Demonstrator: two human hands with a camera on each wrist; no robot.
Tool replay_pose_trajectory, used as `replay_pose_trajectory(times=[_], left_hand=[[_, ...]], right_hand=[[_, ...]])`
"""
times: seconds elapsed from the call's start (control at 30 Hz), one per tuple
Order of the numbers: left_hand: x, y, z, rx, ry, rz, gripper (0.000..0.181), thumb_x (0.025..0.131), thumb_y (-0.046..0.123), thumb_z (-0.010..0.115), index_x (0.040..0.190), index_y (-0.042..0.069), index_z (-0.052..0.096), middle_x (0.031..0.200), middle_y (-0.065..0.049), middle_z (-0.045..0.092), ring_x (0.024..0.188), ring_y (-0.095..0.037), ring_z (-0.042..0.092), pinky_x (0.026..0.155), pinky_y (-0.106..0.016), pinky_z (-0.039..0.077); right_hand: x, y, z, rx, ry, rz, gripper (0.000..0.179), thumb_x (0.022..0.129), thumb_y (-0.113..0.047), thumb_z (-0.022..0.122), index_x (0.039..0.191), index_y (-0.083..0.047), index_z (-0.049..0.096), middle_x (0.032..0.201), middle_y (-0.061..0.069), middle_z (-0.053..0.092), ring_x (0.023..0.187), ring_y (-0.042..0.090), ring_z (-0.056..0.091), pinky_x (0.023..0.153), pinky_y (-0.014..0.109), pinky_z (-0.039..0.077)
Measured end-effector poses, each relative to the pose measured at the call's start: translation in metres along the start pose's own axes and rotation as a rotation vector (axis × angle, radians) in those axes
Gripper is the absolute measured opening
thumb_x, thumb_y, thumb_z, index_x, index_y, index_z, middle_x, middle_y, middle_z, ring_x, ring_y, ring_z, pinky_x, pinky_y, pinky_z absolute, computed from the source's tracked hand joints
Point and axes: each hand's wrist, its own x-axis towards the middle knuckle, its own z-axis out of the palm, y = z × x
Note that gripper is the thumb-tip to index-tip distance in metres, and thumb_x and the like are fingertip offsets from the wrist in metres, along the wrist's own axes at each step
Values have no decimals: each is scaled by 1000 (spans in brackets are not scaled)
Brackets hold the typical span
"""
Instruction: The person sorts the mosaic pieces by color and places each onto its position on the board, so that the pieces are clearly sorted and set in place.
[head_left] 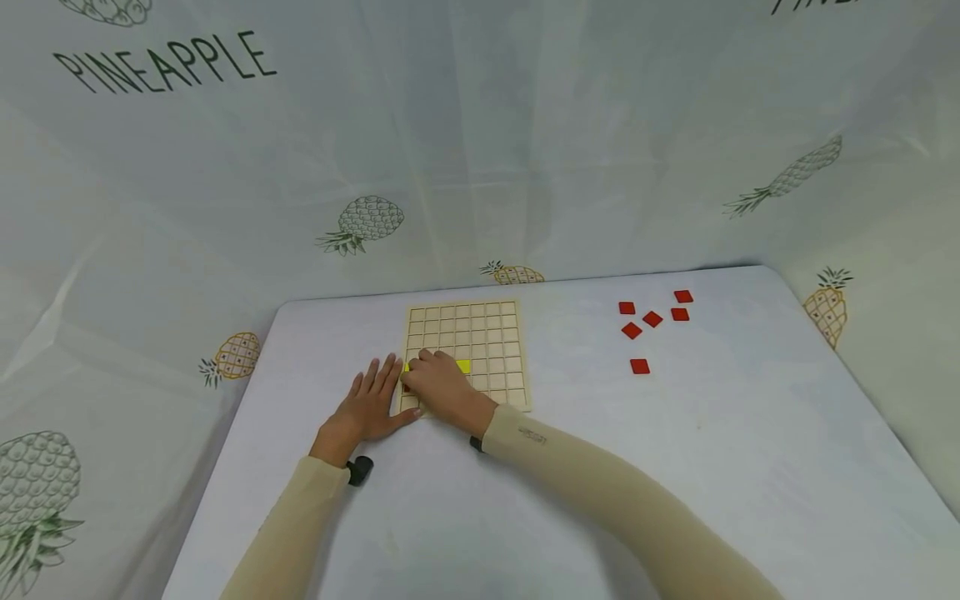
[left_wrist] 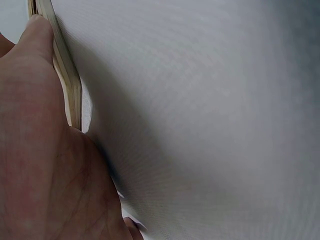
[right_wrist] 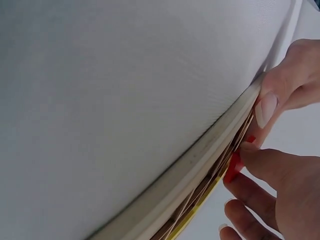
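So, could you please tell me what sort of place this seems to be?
Probably a small, screened-off indoor work area: pineapple-print cloth hangs behind a white table, where a gridded board and loose red tiles lie.

Cream gridded board (head_left: 486, 337), red tiles (head_left: 652, 319), pineapple-print backdrop (head_left: 465, 150)

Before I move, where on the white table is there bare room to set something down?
The white table is bare between the pale wooden grid board and the loose red square tiles, right of those tiles, and between them and the beige right sleeve. Crowded: the board's near-left part, where the left hand and right hand sit close together.
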Motion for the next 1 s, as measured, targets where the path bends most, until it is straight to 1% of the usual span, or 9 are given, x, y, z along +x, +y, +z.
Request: replay_pose_trajectory(times=[0.17, 0.27, 0.37, 0.43, 0.5, 0.63, 0.73, 0.87, 1.0], left_hand=[[-2, 2, -1, -6, 14, 11, 102, 102, 53, 63, 167, -5, 10, 176, -24, 5, 161, -49, 2, 128, -66, 8], [-2, 2, -1, -9, 25, 14, 101, 101, 51, 64, 167, -6, 11, 176, -25, 6, 161, -49, 3, 128, -66, 9], [-2, 1, 0, -6, 35, 22, 100, 101, 51, 65, 166, -6, 14, 175, -26, 8, 160, -50, 5, 127, -67, 10], [-3, 2, -2, -4, 30, 24, 101, 101, 52, 64, 166, -6, 14, 175, -26, 8, 161, -50, 5, 127, -67, 10], [-3, 2, -3, -7, 21, 28, 103, 102, 58, 61, 166, -6, 13, 175, -25, 7, 161, -50, 3, 128, -67, 9], [-3, 2, -3, -12, 2, 17, 104, 101, 60, 60, 167, -4, 11, 176, -24, 4, 162, -47, 0, 129, -65, 5], [-2, 0, -1, 11, 1, -1, 104, 100, 55, 63, 168, -4, 11, 176, -23, 4, 162, -47, 0, 129, -64, 6], [-2, -1, 0, 28, 12, -14, 106, 98, 55, 66, 168, -3, 11, 176, -24, 5, 162, -47, 1, 129, -64, 7], [-1, 0, 2, 15, 22, -12, 107, 98, 56, 67, 168, -3, 12, 176, -24, 6, 162, -48, 2, 129, -65, 7]], right_hand=[[4, -4, -2, -12, -34, -3, 48, 89, -40, 84, 134, -26, 74, 126, -4, 74, 117, 15, 63, 101, 32, 55], [5, -6, -2, 6, -43, 1, 53, 85, -42, 87, 134, -25, 74, 129, -4, 72, 120, 16, 62, 104, 33, 54], [6, -8, 0, -2, -29, 1, 42, 89, -37, 85, 128, -24, 77, 127, -5, 73, 118, 16, 63, 103, 33, 54], [5, -9, 0, -35, -20, -9, 35, 90, -35, 85, 123, -24, 79, 124, -5, 74, 115, 15, 64, 101, 32, 55], [4, -10, 0, -78, -19, -19, 28, 93, -32, 82, 120, -26, 81, 122, -6, 75, 114, 14, 64, 99, 31, 56], [-3, -13, -2, -126, -48, -39, 24, 94, -29, 82, 118, -25, 81, 120, -6, 75, 116, 16, 64, 99, 32, 56], [-10, -15, -5, -125, -69, -40, 22, 97, -25, 81, 119, -24, 81, 122, -5, 76, 118, 17, 65, 100, 32, 57], [-20, -17, -11, -122, -81, -31, 22, 98, -23, 79, 120, -26, 81, 126, -5, 75, 117, 16, 65, 99, 31, 57], [-32, -15, -15, -106, -77, -15, 27, 99, -24, 77, 126, -27, 79, 130, -7, 72, 115, 15, 64, 98, 30, 56]])
